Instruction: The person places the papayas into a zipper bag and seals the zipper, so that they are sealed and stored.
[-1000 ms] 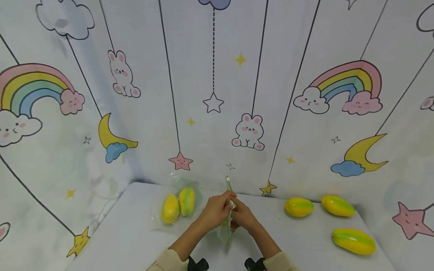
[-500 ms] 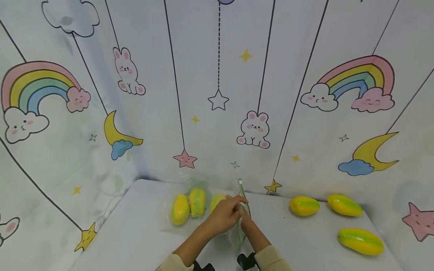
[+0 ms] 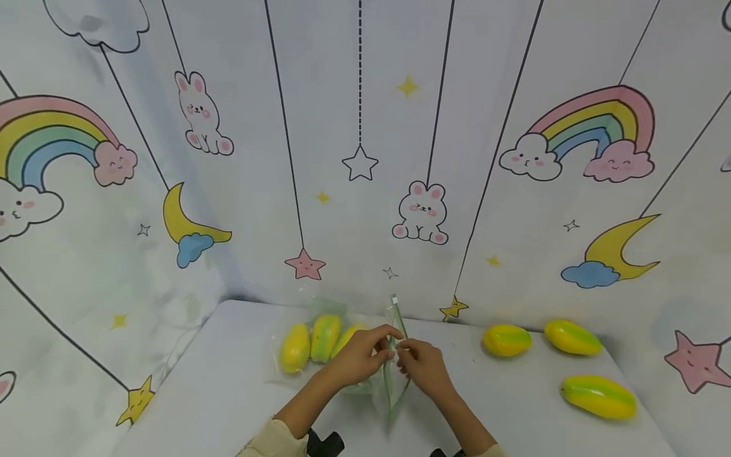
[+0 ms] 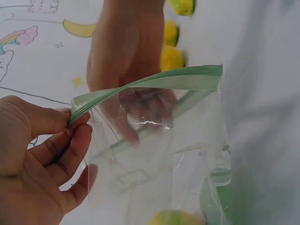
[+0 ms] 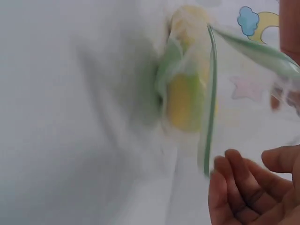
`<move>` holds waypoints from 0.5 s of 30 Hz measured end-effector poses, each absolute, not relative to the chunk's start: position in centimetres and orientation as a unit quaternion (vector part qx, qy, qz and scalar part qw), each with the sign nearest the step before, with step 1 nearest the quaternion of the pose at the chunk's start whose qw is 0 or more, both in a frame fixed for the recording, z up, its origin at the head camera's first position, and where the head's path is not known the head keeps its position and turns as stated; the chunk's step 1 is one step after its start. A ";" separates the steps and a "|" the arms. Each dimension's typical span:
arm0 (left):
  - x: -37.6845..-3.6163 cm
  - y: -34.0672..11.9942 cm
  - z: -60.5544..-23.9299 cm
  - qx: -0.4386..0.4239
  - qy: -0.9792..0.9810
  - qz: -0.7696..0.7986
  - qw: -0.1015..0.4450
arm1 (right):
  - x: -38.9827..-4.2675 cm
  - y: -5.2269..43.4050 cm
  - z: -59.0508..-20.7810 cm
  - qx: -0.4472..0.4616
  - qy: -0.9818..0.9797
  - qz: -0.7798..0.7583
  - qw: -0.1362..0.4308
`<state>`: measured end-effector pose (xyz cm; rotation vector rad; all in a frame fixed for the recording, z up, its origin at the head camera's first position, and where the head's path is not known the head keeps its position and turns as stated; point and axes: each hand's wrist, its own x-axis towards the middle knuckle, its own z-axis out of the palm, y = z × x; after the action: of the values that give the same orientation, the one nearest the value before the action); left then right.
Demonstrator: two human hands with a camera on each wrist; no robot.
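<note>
A clear zip bag (image 3: 393,374) with a green zip strip (image 4: 159,80) stands on edge at the middle of the white table (image 3: 228,393). My left hand (image 3: 381,337) pinches one lip of its mouth between thumb and fingers (image 4: 77,136). My right hand (image 3: 404,350) is just right of the bag. Its fingers (image 5: 229,178) are loosely curled and their tips lie at the other lip (image 5: 210,108) without a clear pinch. A yellow-green mango (image 5: 185,93) lies inside the bag. To its left, a second clear bag (image 3: 311,317) holds mangoes (image 3: 295,347).
Three loose yellow-green mangoes lie on the right of the table: one (image 3: 506,339) nearest my hands, one (image 3: 572,336) behind it, one (image 3: 598,397) toward the front. Printed fabric walls (image 3: 365,158) close the table in at the back and both sides.
My right hand has come out from behind the bag to its right side. My left hand keeps its pinch on the zip lip, and the bag's mouth has spread wider.
</note>
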<state>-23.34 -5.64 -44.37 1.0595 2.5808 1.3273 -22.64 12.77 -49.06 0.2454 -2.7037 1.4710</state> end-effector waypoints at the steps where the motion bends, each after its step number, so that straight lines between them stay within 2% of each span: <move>1: -23.4 -5.9 -44.4 0.339 0.837 0.430 0.022 | -22.4 13.4 -48.6 0.061 -0.878 0.474 0.027; 4: -23.4 -6.8 -44.8 0.333 0.841 0.425 0.018 | -22.0 16.0 -47.8 0.034 -0.912 0.406 0.048; 10: -23.5 -8.2 -45.7 0.327 0.848 0.416 0.006 | -22.0 22.4 -46.0 0.024 -0.983 0.180 0.007; 15: -23.2 -8.8 -46.2 0.314 0.850 0.424 0.009 | -22.1 29.1 -45.6 -0.004 -0.997 0.078 -0.014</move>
<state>-23.21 -8.85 -46.25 0.9805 2.6540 1.3235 -22.14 29.05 -45.55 -0.0121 -3.1593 0.2458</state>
